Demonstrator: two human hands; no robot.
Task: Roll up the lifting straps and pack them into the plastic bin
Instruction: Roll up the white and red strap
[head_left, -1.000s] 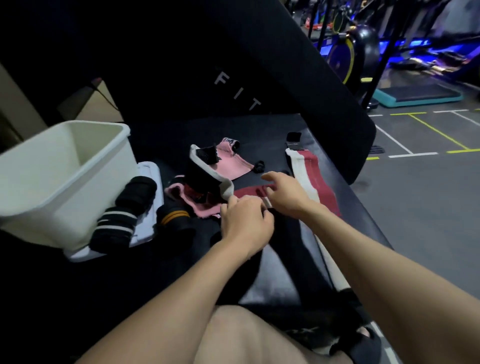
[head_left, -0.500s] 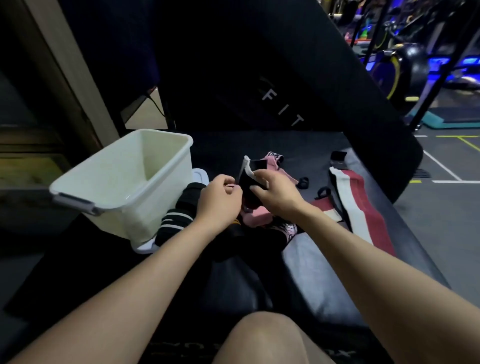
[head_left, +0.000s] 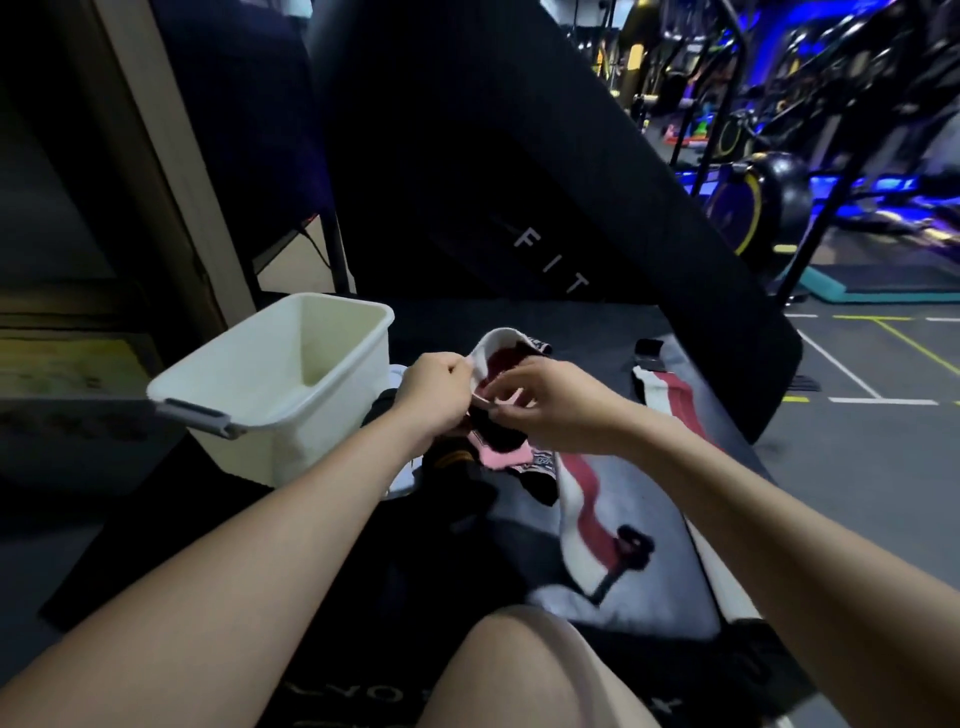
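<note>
Both hands pinch one red-and-white lifting strap (head_left: 496, 358) above the black padded bench (head_left: 649, 587). Fingers of the left hand (head_left: 434, 395) are curled round the strap's white edge, and the right hand (head_left: 550, 400) nips a fold of it between thumb and fingertips, so the strap arches up between them in a loop. Its long tail (head_left: 582, 499) runs down across the bench toward the person's knee (head_left: 524, 670), ending in a dark buckle. A pink strap (head_left: 498, 457) lies on the bench just under the hands, with a black roll with an orange stripe (head_left: 452, 460) beside it. Another red-and-white strap (head_left: 670, 389) lies flat further right. The white plastic bin (head_left: 291, 384) sits at the left of the bench, near the left hand, tilted, its grey handle facing the camera; no strap shows inside it. Behind rises the bench's black back pad (head_left: 519, 182) with pale lettering. To the right is a grey gym floor (head_left: 872, 431) with white and yellow lines, and dim exercise machines (head_left: 753, 197) under blue light.
</note>
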